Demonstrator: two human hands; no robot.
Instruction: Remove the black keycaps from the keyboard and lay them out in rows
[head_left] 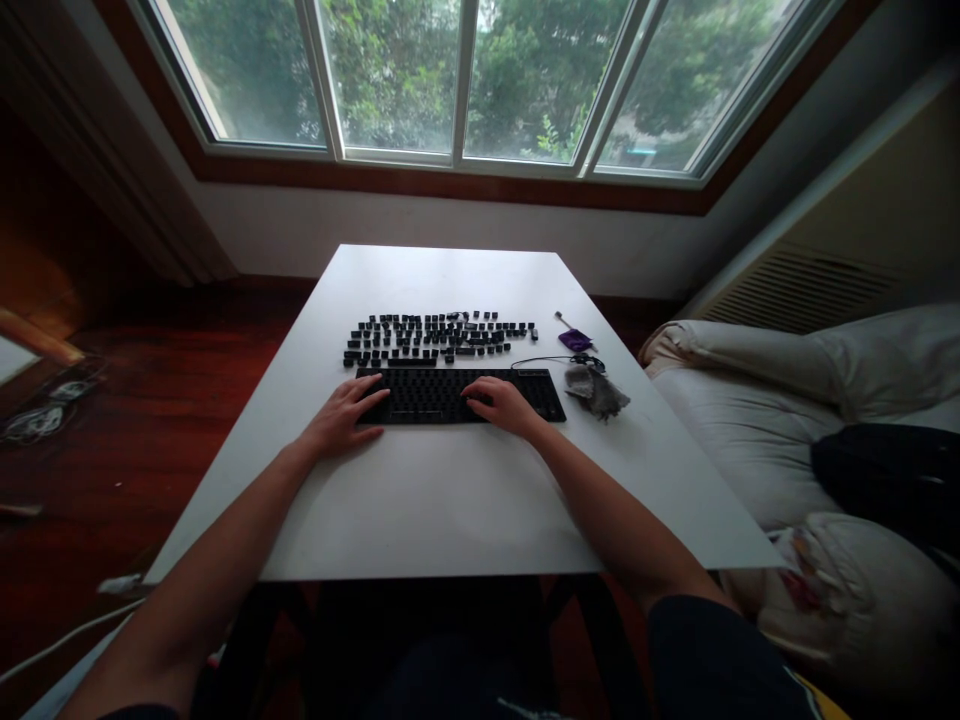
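A black keyboard [427, 408] lies lengthwise across the white table, and its rows of keys look dark, with most keycaps apparently off. My left hand [346, 415] rests at its left end, fingers spread over the edge and thumb near the front corner. Over the right-middle part of the keyboard, my right hand [501, 402] has its fingers curled and the thumb and forefinger brought close. Whatever is between those fingertips is too small and dark to make out. Just behind the keyboard, loose black keycaps [409, 338] stand in rough rows, with a long space bar [411, 362] among the front ones.
A grey cloth [596, 392] lies right of the keyboard, beside a dark coiled cable [585, 361]. Farther back are a purple cloth or pouch [575, 340] and a thin brush-like stick [562, 319]. The white table [450, 500] stands before a window; a cushioned sofa [742, 430] is at right.
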